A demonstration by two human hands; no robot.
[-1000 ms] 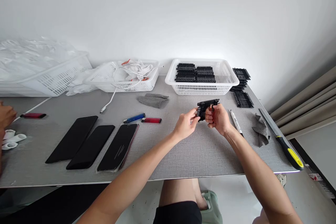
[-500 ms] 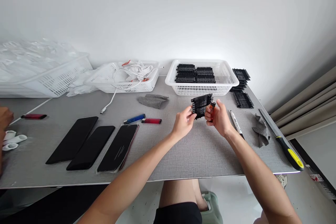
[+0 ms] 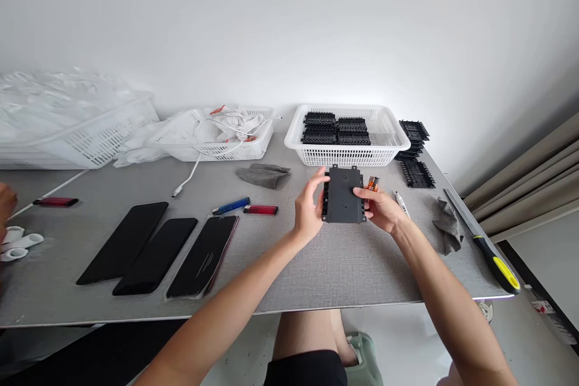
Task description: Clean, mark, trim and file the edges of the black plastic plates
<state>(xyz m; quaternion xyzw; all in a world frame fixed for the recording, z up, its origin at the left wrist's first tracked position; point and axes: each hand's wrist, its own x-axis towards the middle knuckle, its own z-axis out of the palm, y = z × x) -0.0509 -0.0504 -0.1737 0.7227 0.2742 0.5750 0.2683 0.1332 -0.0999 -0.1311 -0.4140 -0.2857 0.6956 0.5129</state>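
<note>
A flat black plastic part (image 3: 344, 196) is held up between both hands above the grey table (image 3: 316, 265), its smooth back facing me. My left hand (image 3: 308, 212) grips its left edge with thumb and fingers. My right hand (image 3: 380, 208) supports its right edge and also holds an orange lighter (image 3: 373, 183) between its fingers. Just behind stands a white basket (image 3: 389, 145) with more black parts (image 3: 335, 128) stacked inside.
Loose black parts (image 3: 415, 151) lie right of the basket. A white marker (image 3: 400, 202), grey cloth (image 3: 449, 221) and yellow-handled tool (image 3: 488, 247) lie at right. Three phones (image 3: 158, 250), blue (image 3: 230, 205) and red lighters (image 3: 261, 210), another cloth (image 3: 265, 174) and cable baskets (image 3: 217, 132) lie left. Another person's hand (image 3: 6, 199) shows at far left.
The black part has been turned from edge-on to flat, its back now toward me, and lowered slightly. The orange lighter in my right hand has become visible beside the part.
</note>
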